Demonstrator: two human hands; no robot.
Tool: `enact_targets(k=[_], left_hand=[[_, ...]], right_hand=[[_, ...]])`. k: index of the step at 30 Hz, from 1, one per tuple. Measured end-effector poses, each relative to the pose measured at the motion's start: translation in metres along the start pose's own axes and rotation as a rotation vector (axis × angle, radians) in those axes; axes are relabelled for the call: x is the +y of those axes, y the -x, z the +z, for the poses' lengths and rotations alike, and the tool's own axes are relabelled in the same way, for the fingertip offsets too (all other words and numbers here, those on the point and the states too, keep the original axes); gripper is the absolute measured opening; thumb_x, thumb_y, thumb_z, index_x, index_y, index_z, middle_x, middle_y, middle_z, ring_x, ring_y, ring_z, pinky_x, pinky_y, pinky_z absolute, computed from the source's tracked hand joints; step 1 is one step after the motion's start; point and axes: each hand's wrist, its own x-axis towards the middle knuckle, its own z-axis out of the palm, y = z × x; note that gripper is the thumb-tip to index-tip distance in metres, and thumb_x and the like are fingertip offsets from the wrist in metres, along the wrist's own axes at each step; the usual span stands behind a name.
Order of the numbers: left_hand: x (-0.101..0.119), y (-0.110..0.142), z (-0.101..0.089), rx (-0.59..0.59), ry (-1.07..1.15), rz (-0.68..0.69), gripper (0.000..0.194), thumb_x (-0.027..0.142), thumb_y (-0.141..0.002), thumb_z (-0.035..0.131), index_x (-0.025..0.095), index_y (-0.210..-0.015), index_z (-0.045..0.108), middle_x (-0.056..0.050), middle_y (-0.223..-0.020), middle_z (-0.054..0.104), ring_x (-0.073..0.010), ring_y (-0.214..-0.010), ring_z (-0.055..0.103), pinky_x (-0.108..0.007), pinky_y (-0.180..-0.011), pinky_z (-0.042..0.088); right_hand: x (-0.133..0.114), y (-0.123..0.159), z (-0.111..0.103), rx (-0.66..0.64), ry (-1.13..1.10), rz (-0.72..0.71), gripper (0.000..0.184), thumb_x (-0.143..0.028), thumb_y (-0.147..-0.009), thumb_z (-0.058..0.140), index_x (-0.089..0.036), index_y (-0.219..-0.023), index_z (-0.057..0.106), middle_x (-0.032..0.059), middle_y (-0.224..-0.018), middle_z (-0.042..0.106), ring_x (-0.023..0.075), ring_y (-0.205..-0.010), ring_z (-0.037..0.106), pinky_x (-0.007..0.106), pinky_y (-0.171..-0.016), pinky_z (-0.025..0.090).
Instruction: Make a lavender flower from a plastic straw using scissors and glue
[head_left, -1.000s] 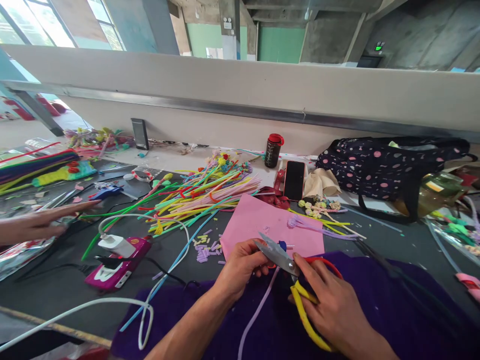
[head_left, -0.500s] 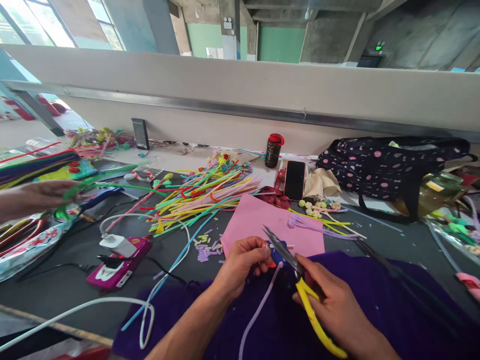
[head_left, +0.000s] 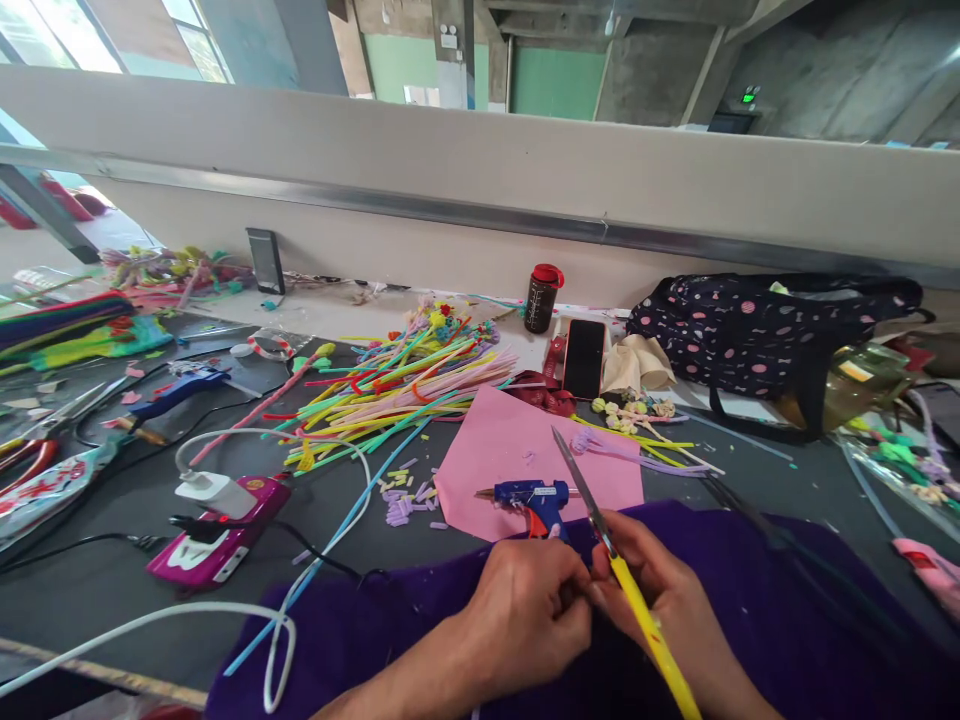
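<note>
My right hand (head_left: 671,605) is closed round the yellow handles of a pair of scissors (head_left: 600,525), whose shut blades point up and away over the pink paper (head_left: 517,440). My left hand (head_left: 529,610) is curled in a pinch right beside it over the purple cloth (head_left: 787,600); what it holds is hidden. A small blue glue gun (head_left: 529,495) lies on the pink paper's near edge, just beyond both hands.
A heap of coloured pipe cleaners (head_left: 397,385) spreads across the middle of the dark table. A pink phone on a charger (head_left: 217,530) lies left, a dotted bag (head_left: 757,335) at back right, a bottle (head_left: 541,298) and a phone (head_left: 585,358) near the wall.
My hands have drawn together and nearer to me, uncovering the blue glue gun. The scissor blades have closed and tilted upright. The other person's hand at the left has gone from view.
</note>
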Motion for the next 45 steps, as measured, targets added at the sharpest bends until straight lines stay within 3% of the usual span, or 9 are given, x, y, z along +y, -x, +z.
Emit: enact_targets(k=[5, 12, 16, 20, 23, 28, 33, 36, 45], left_hand=[[-0.002, 0.004, 0.003, 0.023, -0.122, 0.101, 0.018, 0.006, -0.067, 0.050, 0.019, -0.071, 0.063, -0.003, -0.058, 0.059, -0.0142, -0.052, 0.051, -0.025, -0.050, 0.030], [-0.003, 0.003, 0.004, 0.060, -0.172, 0.100, 0.013, 0.010, -0.071, 0.051, 0.018, -0.071, 0.061, -0.005, -0.061, 0.060, -0.0141, -0.054, 0.052, -0.025, -0.051, 0.032], [0.000, 0.000, 0.002, 0.003, 0.094, -0.117, 0.014, 0.016, -0.074, 0.050, 0.017, -0.072, 0.064, -0.002, -0.057, 0.059, -0.0109, -0.047, 0.048, -0.021, -0.044, 0.031], [0.002, -0.007, -0.003, -0.237, 0.534, -0.418, 0.020, 0.030, -0.077, 0.051, 0.014, -0.075, 0.063, -0.002, -0.062, 0.064, -0.0079, -0.042, 0.049, -0.017, -0.038, 0.034], [-0.001, -0.010, -0.005, -0.401, 0.772, -0.488, 0.019, 0.031, -0.074, 0.057, 0.013, -0.068, 0.061, -0.002, -0.060, 0.064, -0.0060, -0.038, 0.049, -0.014, -0.034, 0.033], [-0.009, -0.010, -0.004, -0.475, 1.039, -0.543, 0.016, 0.027, -0.070, 0.063, 0.011, -0.068, 0.064, -0.004, -0.059, 0.067, -0.0060, -0.037, 0.052, -0.012, -0.030, 0.033], [-0.014, -0.011, -0.003, -0.518, 1.123, -0.603, 0.012, 0.022, -0.067, 0.067, 0.011, -0.069, 0.064, -0.004, -0.059, 0.068, -0.0059, -0.036, 0.054, -0.011, -0.030, 0.037], [-0.014, -0.012, -0.001, -0.535, 1.134, -0.633, 0.010, 0.019, -0.064, 0.068, 0.011, -0.069, 0.064, -0.003, -0.058, 0.068, -0.0062, -0.036, 0.054, -0.011, -0.029, 0.037], [-0.008, -0.010, 0.004, -0.475, 1.117, -0.666, 0.011, 0.012, -0.056, 0.066, 0.012, -0.066, 0.062, -0.001, -0.050, 0.065, -0.0062, -0.032, 0.050, -0.011, -0.028, 0.033]], right_hand=[[0.013, 0.003, 0.000, -0.020, 0.096, -0.035, 0.042, -0.027, -0.078, 0.062, -0.021, -0.118, 0.051, 0.0069, -0.098, 0.070, 0.0190, -0.084, 0.068, 0.024, -0.073, 0.055], [0.015, 0.003, -0.005, -0.074, 0.163, -0.034, 0.044, -0.022, -0.078, 0.059, -0.022, -0.120, 0.049, 0.0037, -0.091, 0.071, 0.0174, -0.077, 0.069, 0.024, -0.073, 0.055], [0.009, 0.003, -0.004, -0.007, 0.146, -0.014, 0.037, -0.026, -0.081, 0.058, -0.021, -0.116, 0.051, 0.0036, -0.087, 0.070, 0.0153, -0.070, 0.068, 0.020, -0.064, 0.055], [0.007, 0.005, -0.003, 0.080, 0.098, -0.050, 0.035, -0.027, -0.079, 0.061, -0.021, -0.113, 0.053, -0.0002, -0.073, 0.066, 0.0108, -0.053, 0.062, 0.016, -0.050, 0.052], [0.007, 0.006, -0.003, 0.062, 0.102, -0.091, 0.031, -0.023, -0.080, 0.059, -0.023, -0.111, 0.054, -0.0018, -0.071, 0.065, 0.0101, -0.053, 0.063, 0.015, -0.051, 0.052], [0.004, 0.008, -0.005, 0.063, 0.205, -0.171, 0.030, -0.020, -0.081, 0.058, -0.024, -0.110, 0.055, 0.0007, -0.082, 0.070, 0.0131, -0.064, 0.067, 0.017, -0.058, 0.055], [0.003, 0.011, -0.007, 0.013, 0.281, -0.240, 0.036, -0.015, -0.081, 0.056, -0.028, -0.114, 0.049, -0.0027, -0.078, 0.069, 0.0120, -0.063, 0.068, 0.016, -0.056, 0.054], [0.007, 0.012, -0.007, 0.057, 0.317, -0.272, 0.039, -0.014, -0.079, 0.058, -0.029, -0.114, 0.049, -0.0041, -0.075, 0.068, 0.0114, -0.059, 0.066, 0.016, -0.053, 0.053], [0.015, 0.014, -0.014, -0.012, 0.231, -0.300, 0.050, -0.026, -0.077, 0.063, -0.028, -0.123, 0.043, -0.0015, -0.075, 0.063, 0.0118, -0.056, 0.062, 0.017, -0.051, 0.050]])
